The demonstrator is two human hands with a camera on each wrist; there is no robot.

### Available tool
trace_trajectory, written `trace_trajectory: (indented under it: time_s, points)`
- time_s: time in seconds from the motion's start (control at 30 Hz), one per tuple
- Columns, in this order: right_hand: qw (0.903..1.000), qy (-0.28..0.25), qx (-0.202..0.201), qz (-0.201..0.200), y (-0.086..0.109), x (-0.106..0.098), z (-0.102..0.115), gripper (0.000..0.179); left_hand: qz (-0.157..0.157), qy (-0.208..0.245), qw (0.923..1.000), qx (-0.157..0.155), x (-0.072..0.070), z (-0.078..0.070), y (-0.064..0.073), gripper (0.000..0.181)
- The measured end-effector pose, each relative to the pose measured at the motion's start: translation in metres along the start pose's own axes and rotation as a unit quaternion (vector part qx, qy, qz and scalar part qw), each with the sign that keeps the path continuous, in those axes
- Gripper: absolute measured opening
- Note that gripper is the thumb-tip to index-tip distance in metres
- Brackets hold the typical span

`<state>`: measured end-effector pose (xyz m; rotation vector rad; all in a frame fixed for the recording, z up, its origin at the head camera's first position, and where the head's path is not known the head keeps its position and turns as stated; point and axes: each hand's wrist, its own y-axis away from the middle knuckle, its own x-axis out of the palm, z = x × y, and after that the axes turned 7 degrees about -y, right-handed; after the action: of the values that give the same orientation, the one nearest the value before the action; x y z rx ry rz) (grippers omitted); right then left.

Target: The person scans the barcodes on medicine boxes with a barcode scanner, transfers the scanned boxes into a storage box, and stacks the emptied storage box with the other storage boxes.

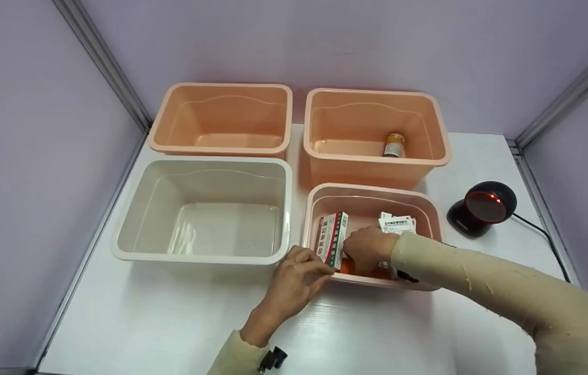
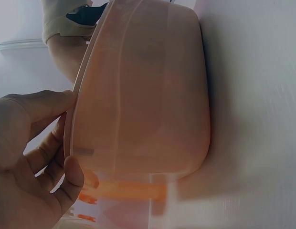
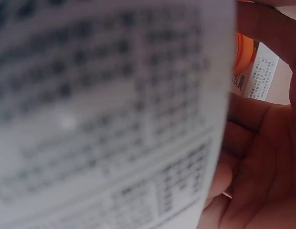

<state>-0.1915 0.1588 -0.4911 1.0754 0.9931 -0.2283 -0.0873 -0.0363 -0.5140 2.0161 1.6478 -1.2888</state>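
Left hand pinches the pink bin by its rim, at the near left corner, on the bench. Right hand reaches inside; whether its fingers hold anything cannot be told. Beside it, within the bin, are 1 striped carton, left, and 1 barcoded white carton, right.

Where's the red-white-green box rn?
Head view: the box is in the front-right pink bin, at its left side, just left of the right hand.
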Motion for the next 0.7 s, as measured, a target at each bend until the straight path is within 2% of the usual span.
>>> trace_trajectory:
  time_s: [0.47, 0.7]
  points:
    - [0.9988, 0.010, -0.041, -0.026, 0.004, 0.000, -0.010, 0.024, 0.001, -0.011, 0.9999, -0.003, 0.000, -0.001, 0.000, 0.009]
    - [0.9966, -0.002, -0.050, -0.065, 0.009, 0.002, -0.016, 0.033, 0.009, -0.008, 0.9999, -0.010, -0.001, -0.002, 0.000, 0.009]
